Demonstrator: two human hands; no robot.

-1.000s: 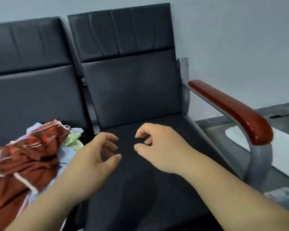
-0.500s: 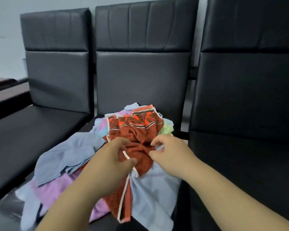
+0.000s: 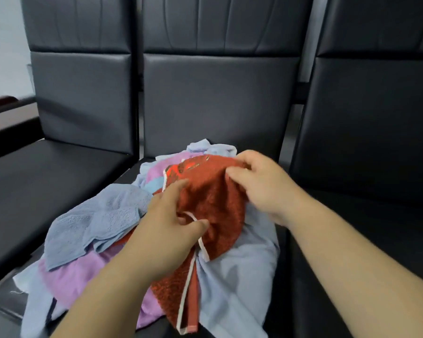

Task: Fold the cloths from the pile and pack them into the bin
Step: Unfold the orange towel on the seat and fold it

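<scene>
While my left hand [image 3: 169, 225] pinches the white-trimmed edge of the red cloth [image 3: 215, 206], my right hand [image 3: 264, 189] grips its far corner, fingers curled in. It lies atop the pile [image 3: 95, 223] of blue and purple cloths on the middle black chair [image 3: 213, 106].

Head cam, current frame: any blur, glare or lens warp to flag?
Head view: left hand, right hand and red cloth slightly soft; blue towel texture fairly crisp; mild sheen on black chair backs, no blown glare; chair edges lean near frame sides, wide-angle warp; shadows faint.
</scene>
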